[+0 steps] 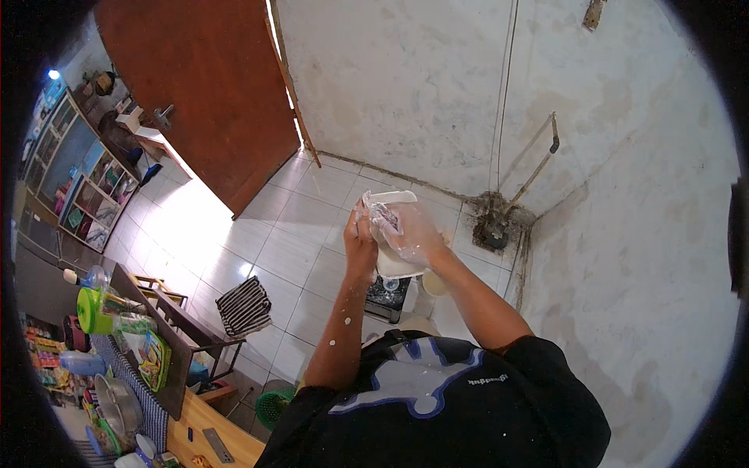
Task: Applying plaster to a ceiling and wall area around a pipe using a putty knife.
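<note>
Both my hands meet in front of me over a white tray-like container (pixel 399 264), whose pale rim shows beyond and below them. My left hand (pixel 360 243) is closed at the container's left side, its fingertips coated white; what it grips is not plain. My right hand (pixel 417 234) is smeared by motion and whitened, its fingers unclear. Between the hands is a whitish, partly purplish clump (pixel 386 220) of a kind I cannot make out. White spots dot my left forearm. Below the container are a portable gas stove (pixel 385 300) and a cream round tub (pixel 433 283), both partly hidden.
A striped cloth mat (pixel 243 306) lies on the tiled floor (pixel 300 214). At left, a table (pixel 183 437) carries a metal pot (pixel 118 403), a green-lidded jar (pixel 92 312) and packets. A green basket (pixel 273 407) sits near my left elbow. A brown door (pixel 211 93) stands ahead; a pipe (pixel 534 175) runs along the wall.
</note>
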Action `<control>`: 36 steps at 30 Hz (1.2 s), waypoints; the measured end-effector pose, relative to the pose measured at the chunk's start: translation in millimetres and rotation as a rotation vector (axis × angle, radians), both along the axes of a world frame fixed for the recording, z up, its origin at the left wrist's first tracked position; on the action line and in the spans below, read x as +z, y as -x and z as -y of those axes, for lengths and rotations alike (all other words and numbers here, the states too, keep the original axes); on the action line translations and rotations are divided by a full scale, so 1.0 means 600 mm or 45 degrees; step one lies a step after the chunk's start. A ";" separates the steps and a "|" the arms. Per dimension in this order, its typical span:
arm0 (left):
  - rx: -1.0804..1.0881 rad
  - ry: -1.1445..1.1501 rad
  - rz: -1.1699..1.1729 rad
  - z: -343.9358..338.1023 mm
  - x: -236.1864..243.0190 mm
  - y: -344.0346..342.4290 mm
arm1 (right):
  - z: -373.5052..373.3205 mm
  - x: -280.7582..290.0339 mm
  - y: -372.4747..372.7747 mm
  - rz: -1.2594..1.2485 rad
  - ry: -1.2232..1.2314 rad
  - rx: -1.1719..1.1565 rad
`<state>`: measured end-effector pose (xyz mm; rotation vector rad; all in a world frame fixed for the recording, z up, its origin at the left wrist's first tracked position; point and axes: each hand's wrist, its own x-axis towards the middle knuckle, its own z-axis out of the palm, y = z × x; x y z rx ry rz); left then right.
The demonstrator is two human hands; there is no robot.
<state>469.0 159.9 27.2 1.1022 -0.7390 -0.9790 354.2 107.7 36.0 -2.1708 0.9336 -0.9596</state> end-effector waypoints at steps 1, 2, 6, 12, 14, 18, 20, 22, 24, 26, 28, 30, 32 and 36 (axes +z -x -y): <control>-0.006 0.016 0.022 0.002 -0.007 -0.004 | -0.004 0.010 -0.001 0.002 -0.014 0.016; -0.013 0.033 0.044 0.004 -0.017 -0.009 | -0.007 0.021 -0.001 0.003 -0.014 0.020; 0.008 0.093 0.049 0.009 -0.061 -0.022 | -0.009 0.046 0.000 -0.066 -0.062 0.102; 0.006 0.110 -0.063 -0.008 -0.008 -0.012 | 0.008 0.034 0.024 -0.056 0.058 -0.110; 0.136 0.096 0.124 -0.010 0.007 -0.013 | 0.017 0.036 0.034 -0.063 0.220 -0.267; 0.185 0.055 -0.135 -0.007 0.010 -0.014 | 0.034 0.009 0.062 -0.040 -0.161 -0.462; 0.056 0.007 -0.307 -0.003 -0.027 -0.042 | 0.030 -0.002 0.060 -0.072 -0.257 -0.450; -0.077 -0.022 -0.507 -0.001 -0.040 -0.049 | 0.016 0.001 0.054 0.039 -0.473 -0.465; -0.213 -0.057 -0.704 -0.003 -0.040 -0.046 | 0.018 0.000 0.055 0.056 -0.485 -0.442; -0.368 -0.017 -0.819 -0.009 -0.022 -0.031 | 0.018 0.002 0.052 0.074 -0.501 -0.420; -0.362 0.025 -0.830 -0.010 -0.029 -0.020 | 0.018 0.006 0.043 0.284 -0.338 -0.562; -0.355 0.071 -0.840 -0.015 -0.033 -0.008 | 0.020 -0.017 0.041 0.246 -0.069 -0.567; -0.349 0.200 -0.906 -0.021 -0.027 0.002 | 0.021 -0.021 0.040 0.204 0.201 -0.564; -0.325 0.269 -0.760 -0.021 -0.030 -0.009 | -0.004 0.040 0.043 0.129 -0.178 -0.448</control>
